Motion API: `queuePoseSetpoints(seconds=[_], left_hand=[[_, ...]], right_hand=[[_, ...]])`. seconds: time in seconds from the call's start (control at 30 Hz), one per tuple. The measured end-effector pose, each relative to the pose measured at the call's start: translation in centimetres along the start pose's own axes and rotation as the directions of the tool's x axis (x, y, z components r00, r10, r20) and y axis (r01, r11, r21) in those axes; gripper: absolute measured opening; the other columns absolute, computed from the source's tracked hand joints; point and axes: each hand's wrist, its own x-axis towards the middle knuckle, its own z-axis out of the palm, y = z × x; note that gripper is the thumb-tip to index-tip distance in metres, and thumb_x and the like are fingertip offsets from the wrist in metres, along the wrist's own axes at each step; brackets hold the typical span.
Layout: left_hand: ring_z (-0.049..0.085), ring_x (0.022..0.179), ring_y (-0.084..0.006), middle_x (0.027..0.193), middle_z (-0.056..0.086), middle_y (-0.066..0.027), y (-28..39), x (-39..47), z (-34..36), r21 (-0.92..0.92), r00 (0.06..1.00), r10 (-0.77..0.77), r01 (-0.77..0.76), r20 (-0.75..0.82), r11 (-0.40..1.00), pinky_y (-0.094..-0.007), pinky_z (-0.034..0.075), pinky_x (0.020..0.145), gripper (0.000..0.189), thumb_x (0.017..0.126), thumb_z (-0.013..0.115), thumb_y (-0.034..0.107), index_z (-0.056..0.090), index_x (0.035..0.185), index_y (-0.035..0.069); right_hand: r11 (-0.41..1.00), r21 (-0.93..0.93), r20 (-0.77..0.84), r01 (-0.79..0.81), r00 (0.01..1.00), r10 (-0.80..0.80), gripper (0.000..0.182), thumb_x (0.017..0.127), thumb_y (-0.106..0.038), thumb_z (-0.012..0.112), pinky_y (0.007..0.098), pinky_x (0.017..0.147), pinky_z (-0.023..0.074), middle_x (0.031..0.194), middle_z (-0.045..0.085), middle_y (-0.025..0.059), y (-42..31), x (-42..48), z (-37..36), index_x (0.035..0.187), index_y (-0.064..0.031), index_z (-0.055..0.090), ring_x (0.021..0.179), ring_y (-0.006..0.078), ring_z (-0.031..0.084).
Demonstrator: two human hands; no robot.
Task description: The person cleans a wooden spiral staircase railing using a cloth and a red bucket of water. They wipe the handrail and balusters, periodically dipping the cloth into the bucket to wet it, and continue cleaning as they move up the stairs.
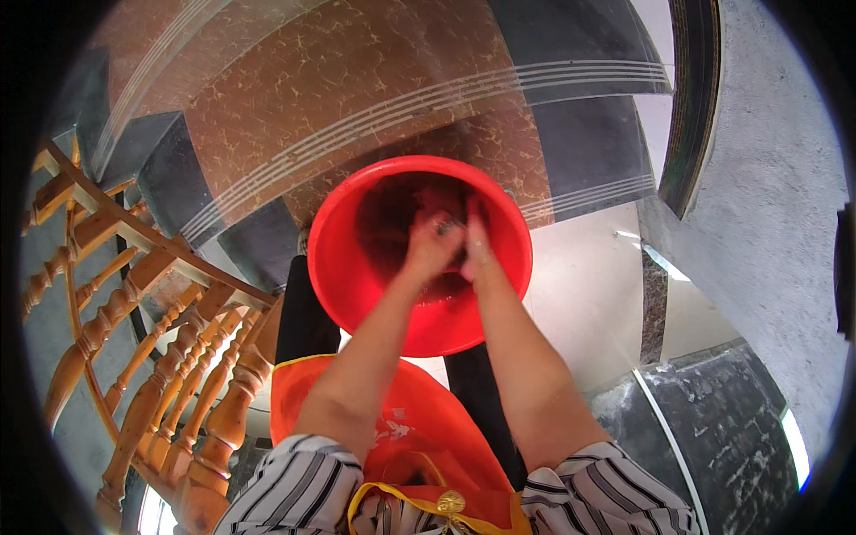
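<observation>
Both hands reach down into a red plastic bucket (421, 341), close together and blurred by motion. My left hand (435, 246) has its fingers bent over something dark and hard to make out. Beside it, my right hand (476, 244) is held on edge, its fingers pointing away from me. Dark contents (381, 224) fill the bucket's inside; whether they are wet cloth, water or both cannot be told. A wet sheen shows at the near side of the bottom.
Brown marbled stair steps (361, 73) with dark borders rise in front. Turned wooden balusters (224, 408) stand at left, a grey wall (762, 167) at right. Pale floor tile (582, 287) lies beside the bucket. A red apron (435, 435) with yellow edging hangs over my lap.
</observation>
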Motion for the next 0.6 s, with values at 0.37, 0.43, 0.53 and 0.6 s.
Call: queuePoseSetpoints(seconds=[0.37,0.43,0.53,0.6], left_hand=[[0.056,0.099,-0.0363,0.107,0.06,-0.0198,-0.1,3.8,-3.3,0.466,0.915,-0.147,0.324,-0.376,0.823,-0.0421,0.041,0.09,0.043,0.081,0.052,0.045,0.065,0.105,0.012],[0.053,0.107,-0.0357,0.115,0.057,-0.0193,-0.5,4.7,-5.5,0.723,0.98,-0.176,0.187,-0.092,0.665,-0.0424,0.038,0.094,0.044,0.086,0.046,0.044,0.062,0.111,0.012],[0.048,0.114,-0.031,0.119,0.054,-0.016,-5.0,3.9,-7.8,0.805,0.991,-0.002,0.108,-0.131,0.584,-0.0399,0.04,0.094,0.047,0.089,0.045,0.045,0.06,0.11,0.007],[0.047,0.116,-0.0287,0.119,0.054,-0.0135,-12.5,4.4,-5.0,0.258,0.92,-0.068,0.178,-0.385,0.95,-0.0389,0.039,0.096,0.041,0.088,0.049,0.04,0.061,0.11,0.007]], right_hand=[[0.974,-0.015,-0.037,0.225,0.974,-0.226,0.038,0.092,-0.025,0.048,0.0341,0.097,0.0385,0.118,0.054,0.0074,2.6,-2.9,2.8,0.125,-0.0056,0.046,0.107,0.0187,0.052],[0.938,0.078,-0.06,0.337,0.941,-0.333,0.045,0.092,-0.024,0.052,0.0329,0.096,0.0372,0.122,0.051,0.0059,2.4,-3.5,1.7,0.131,-0.0048,0.039,0.111,0.0186,0.048],[0.776,-0.597,-0.236,0.203,0.88,-0.411,0.079,0.085,-0.055,0.052,0.0502,0.093,0.0395,0.137,0.039,0.0079,1.4,-3.8,1.1,0.142,-0.0145,0.014,0.118,0.0304,0.046],[0.807,-0.581,-0.239,0.104,0.926,-0.291,0.083,0.084,-0.061,0.048,0.0575,0.093,0.0357,0.141,0.034,0.0084,0.8,-4.9,4.8,0.143,-0.0164,0.011,0.125,0.0314,0.036]])
